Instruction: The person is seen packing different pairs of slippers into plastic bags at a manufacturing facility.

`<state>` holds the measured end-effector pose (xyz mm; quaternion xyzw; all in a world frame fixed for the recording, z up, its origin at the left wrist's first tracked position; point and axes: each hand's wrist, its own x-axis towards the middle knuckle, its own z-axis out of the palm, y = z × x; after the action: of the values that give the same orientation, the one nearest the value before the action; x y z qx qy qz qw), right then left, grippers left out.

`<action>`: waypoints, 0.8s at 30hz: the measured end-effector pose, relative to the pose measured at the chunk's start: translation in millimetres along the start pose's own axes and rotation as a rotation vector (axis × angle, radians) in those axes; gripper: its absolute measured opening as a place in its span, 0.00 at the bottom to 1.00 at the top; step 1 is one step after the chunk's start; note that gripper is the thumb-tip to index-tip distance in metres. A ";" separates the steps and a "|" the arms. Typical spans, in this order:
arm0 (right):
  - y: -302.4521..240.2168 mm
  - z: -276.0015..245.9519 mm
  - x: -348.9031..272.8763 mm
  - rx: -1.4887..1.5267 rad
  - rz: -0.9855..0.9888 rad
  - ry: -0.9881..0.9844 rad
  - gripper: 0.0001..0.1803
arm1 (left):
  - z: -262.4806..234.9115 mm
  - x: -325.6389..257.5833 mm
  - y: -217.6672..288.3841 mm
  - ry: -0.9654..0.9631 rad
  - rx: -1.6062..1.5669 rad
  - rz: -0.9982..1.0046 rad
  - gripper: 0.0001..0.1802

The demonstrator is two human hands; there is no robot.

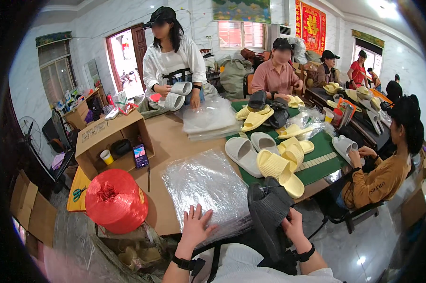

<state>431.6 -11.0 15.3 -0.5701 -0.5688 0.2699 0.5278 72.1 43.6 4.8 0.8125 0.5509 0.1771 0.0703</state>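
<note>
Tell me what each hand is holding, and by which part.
The right hand grips a pair of dark grey slippers at their lower end. The left hand holds nothing; it lies flat on the stack of clear plastic bags.

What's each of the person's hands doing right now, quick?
Left hand: open, fingers spread flat on the stack of clear plastic bags.
Right hand: closed, holding a dark grey slipper.

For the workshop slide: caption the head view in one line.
Left hand flat on a stack of clear plastic bags, right hand gripping dark grey slippers at a crowded packing table.
</note>
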 end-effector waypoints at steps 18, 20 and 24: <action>0.3 -0.3 -6.0 0.470 0.029 0.088 0.12 | 10.8 0.2 -7.8 0.220 -0.214 -0.030 0.16; -0.1 -0.8 -6.1 0.387 0.076 0.095 0.12 | 12.3 -1.6 -11.9 0.206 -0.213 -0.021 0.17; -8.0 -0.2 -7.2 0.360 0.034 0.042 0.12 | 8.7 -2.5 -14.1 0.137 -0.165 -0.004 0.26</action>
<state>427.4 -19.4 20.5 -0.4813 -0.4905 0.3643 0.6285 62.3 47.4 -8.1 0.7888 0.5396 0.2769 0.0996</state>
